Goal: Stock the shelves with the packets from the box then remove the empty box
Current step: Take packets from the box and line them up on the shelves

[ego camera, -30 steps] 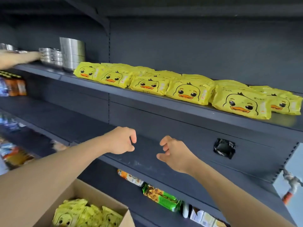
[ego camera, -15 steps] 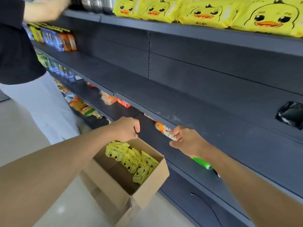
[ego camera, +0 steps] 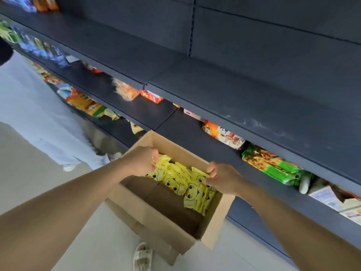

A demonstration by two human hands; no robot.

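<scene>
Our left hand (ego camera: 143, 161) and right hand (ego camera: 224, 178) each pinch yellow duck-print plastic packets (ego camera: 181, 180), standing upright in a row across the open brown cardboard box (ego camera: 168, 227), directly below us.

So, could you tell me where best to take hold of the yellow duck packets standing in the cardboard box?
Pinch the yellow duck packets by their top edges, reaching down from above. They stand on edge in a row against the far wall of the cardboard box, so only their tops are free.
</scene>
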